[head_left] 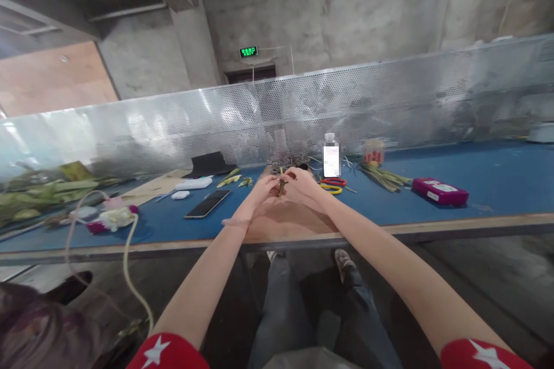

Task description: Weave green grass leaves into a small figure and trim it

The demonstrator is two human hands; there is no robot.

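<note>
My left hand (265, 189) and my right hand (302, 181) meet over a brown board (283, 222) at the front of the blue table. Between them stands a short green plant stem (281, 183), roughly upright, pinched by the fingers of both hands. Its lower part is partly covered by my fingers. Just behind my hands lies a tangled grey-brown heap (291, 160) whose kind I cannot make out. Right of my right hand are scissors with red and yellow handles (332, 185), their blades hidden.
A white-capped bottle (331, 158), a clear tub (374, 153), cut green stems (385, 177) and a purple box (440, 191) stand on the right. Leftward lie a dark phone (208, 204), a white case (180, 195), flowers (115, 218) and leafy stems (52, 193). A perforated metal panel (242, 115) runs behind.
</note>
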